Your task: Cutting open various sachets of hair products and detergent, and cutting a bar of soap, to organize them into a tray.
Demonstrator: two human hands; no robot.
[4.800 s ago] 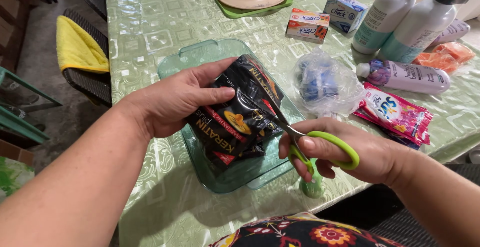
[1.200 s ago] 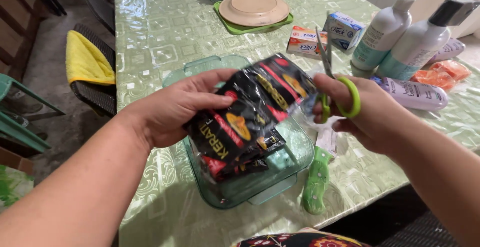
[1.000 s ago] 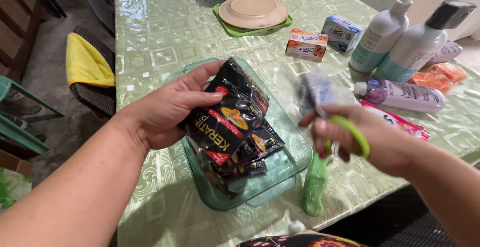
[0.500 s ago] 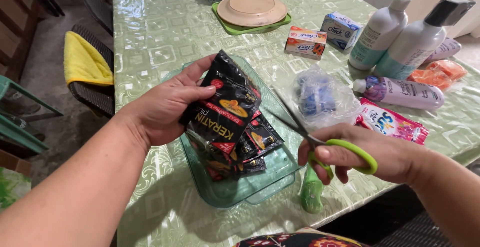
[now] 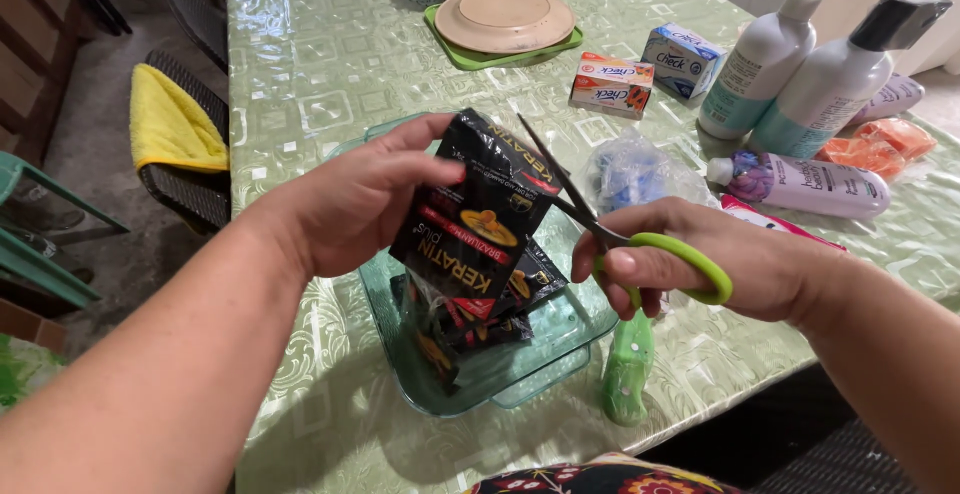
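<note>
You snip black packets in the middle of the frame.
Your left hand point(image 5: 365, 204) holds the black packets point(image 5: 480, 229) over the green dish point(image 5: 560, 329); your right hand point(image 5: 700, 269) grips open green scissors point(image 5: 620, 239).

On the green-patterned table point(image 5: 330, 64) I see an upturned plate point(image 5: 503, 18), two soap boxes point(image 5: 612, 84), two pump bottles point(image 5: 770, 54), a lying lilac bottle point(image 5: 805, 185); a yellow cloth point(image 5: 172, 124) drapes a chair.
</note>
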